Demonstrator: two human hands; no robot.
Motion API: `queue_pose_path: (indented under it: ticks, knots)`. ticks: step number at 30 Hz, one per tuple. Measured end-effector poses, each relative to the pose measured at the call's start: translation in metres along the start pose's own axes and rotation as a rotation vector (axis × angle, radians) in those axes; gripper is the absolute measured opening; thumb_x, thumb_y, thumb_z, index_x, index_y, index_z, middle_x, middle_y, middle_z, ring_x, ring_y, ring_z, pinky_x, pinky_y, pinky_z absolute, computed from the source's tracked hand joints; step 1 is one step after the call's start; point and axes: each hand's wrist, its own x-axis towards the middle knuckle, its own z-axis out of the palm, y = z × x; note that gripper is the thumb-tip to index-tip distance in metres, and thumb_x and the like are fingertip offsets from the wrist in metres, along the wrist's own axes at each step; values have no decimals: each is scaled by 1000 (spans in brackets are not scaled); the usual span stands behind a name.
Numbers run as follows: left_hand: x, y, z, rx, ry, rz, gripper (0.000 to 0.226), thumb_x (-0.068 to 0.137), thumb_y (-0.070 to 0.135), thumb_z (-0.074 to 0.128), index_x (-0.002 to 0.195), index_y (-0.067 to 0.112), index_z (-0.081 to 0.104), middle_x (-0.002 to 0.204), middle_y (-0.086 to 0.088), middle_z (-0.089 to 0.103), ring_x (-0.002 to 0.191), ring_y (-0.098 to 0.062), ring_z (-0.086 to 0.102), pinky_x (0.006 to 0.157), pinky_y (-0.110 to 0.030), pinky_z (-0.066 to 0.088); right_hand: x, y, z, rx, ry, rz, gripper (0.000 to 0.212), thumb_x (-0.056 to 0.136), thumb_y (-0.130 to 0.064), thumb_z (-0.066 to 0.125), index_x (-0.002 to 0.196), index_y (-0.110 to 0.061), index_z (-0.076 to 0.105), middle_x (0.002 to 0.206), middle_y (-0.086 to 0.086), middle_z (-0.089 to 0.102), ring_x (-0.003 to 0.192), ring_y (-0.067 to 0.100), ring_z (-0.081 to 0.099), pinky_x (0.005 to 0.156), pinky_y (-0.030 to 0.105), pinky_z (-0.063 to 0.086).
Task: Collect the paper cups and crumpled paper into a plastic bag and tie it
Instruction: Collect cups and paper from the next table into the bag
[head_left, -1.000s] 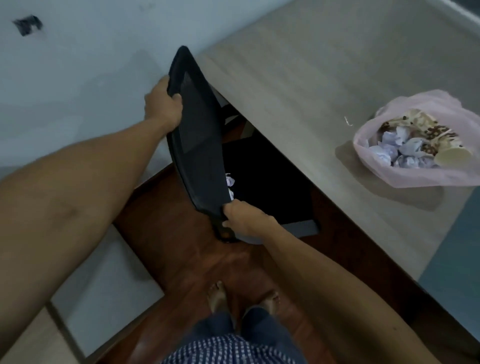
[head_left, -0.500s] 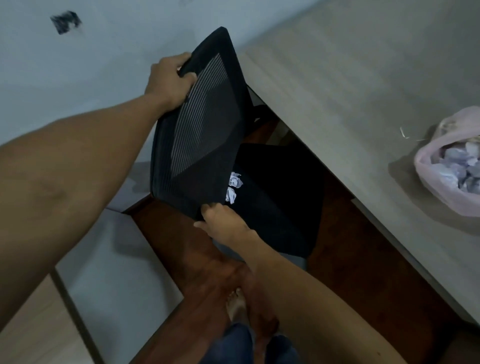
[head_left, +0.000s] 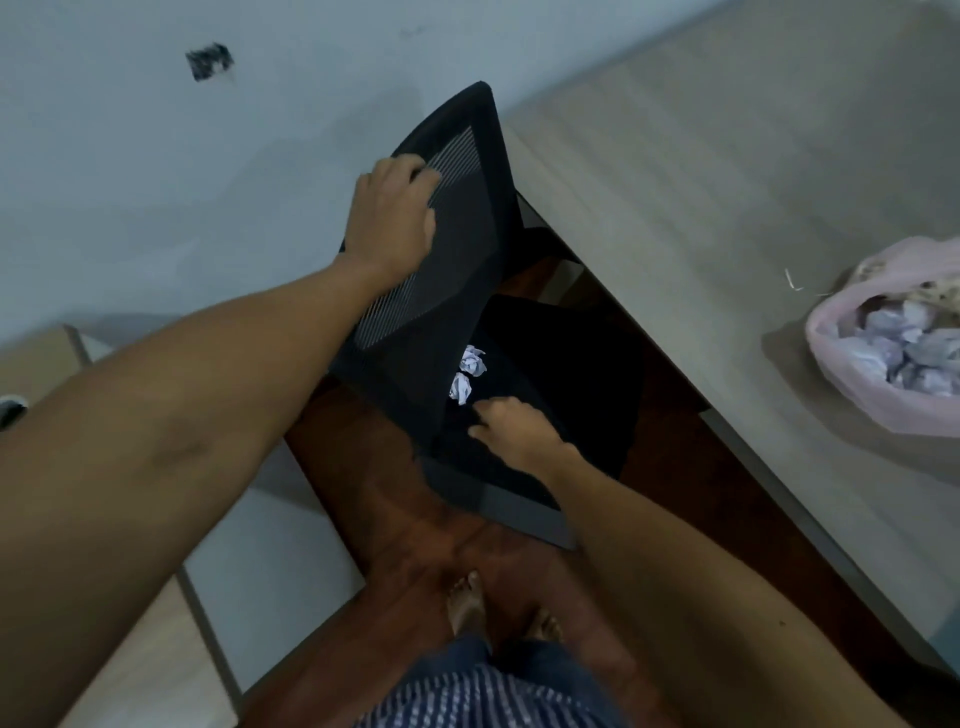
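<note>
A pale blue-grey wall (head_left: 156, 171) fills the upper left, marked by a small dark smudge (head_left: 209, 61) high up. Below it the floor (head_left: 415, 545) is dark reddish wood, with pale tiles (head_left: 270, 561) and light boards at the lower left. A table (head_left: 701, 171) with a light grey wood-grain top runs from the upper right down along the right side, its near edge slanting across the view. A black office chair (head_left: 447, 244) (mesh back, dark seat) stands at the table's left edge, its seat partly tucked under it. The light is dim and even, with soft shadows on the wall.
</note>
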Motion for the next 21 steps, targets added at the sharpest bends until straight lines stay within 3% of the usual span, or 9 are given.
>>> queue_pose_path:
  ticks: [5, 9, 11, 16, 21]
  knots:
    - [-51, 49, 7, -112, -107, -158, 47, 96, 23, 60, 141, 12, 53, 137, -10, 56, 124, -31, 51, 104, -45, 42, -27, 61, -27, 70, 77, 167, 22, 99, -37, 56, 104, -16, 62, 98, 7, 67, 92, 30, 67, 78, 42, 55]
    - [-85, 77, 30, -157, -186, -285, 51, 97, 24, 59, 145, 12, 49, 141, -10, 54, 126, -31, 51, 106, -44, 41, -36, 94, -45, 171, 146, 214, 48, 101, -37, 57, 141, -11, 53, 117, 9, 67, 105, 31, 64, 89, 45, 55]
    - [-96, 86, 44, -174, -210, -336, 50, 96, 23, 60, 144, 11, 50, 140, -10, 55, 126, -30, 52, 105, -44, 42, -32, 106, -52, 194, 152, 207, 54, 101, -38, 57, 147, -11, 47, 120, 10, 67, 104, 31, 65, 87, 45, 56]
    - [-113, 100, 85, -237, -236, -517, 48, 96, 23, 59, 143, 12, 51, 138, -11, 55, 125, -29, 52, 100, -42, 45, -8, 129, -56, 222, 100, 168, 56, 99, -40, 58, 148, -15, 47, 119, 7, 66, 105, 29, 65, 91, 49, 55]
    - [-130, 109, 150, -327, -258, -747, 53, 98, 24, 60, 147, 12, 46, 143, -11, 51, 130, -28, 51, 101, -43, 47, 53, 150, -42, 183, 45, 91, 53, 97, -40, 60, 144, -17, 50, 99, -2, 69, 95, 23, 67, 87, 46, 57]
